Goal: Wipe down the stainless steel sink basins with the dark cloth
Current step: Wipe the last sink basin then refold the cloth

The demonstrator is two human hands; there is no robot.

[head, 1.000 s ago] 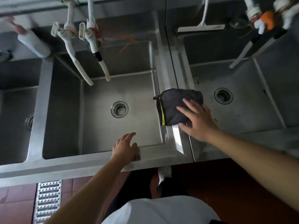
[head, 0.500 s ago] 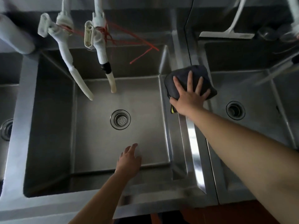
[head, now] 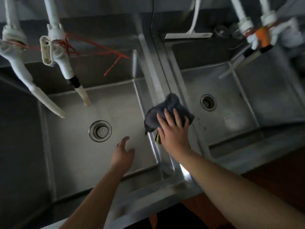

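The dark cloth (head: 170, 107), with a yellow tag at its near edge, lies bunched on the steel divider (head: 158, 76) between two basins. My right hand (head: 175, 131) presses flat on the cloth, fingers spread over it. My left hand (head: 123, 154) hovers open over the near part of the left basin (head: 115, 113), holding nothing. The left basin has a strainer drain (head: 100, 131). The right basin (head: 219, 123) has an open drain (head: 208, 102).
White taps (head: 59, 52) with red string hang over the left basin's back. A white squeegee (head: 191, 33) rests behind the right basin. More taps with an orange part (head: 262, 37) hang at the upper right. The front rim (head: 148, 194) runs below my arms.
My right hand has slid the cloth back along the divider toward me, and the cloth is more bunched. My left hand stays over the left basin's near part.
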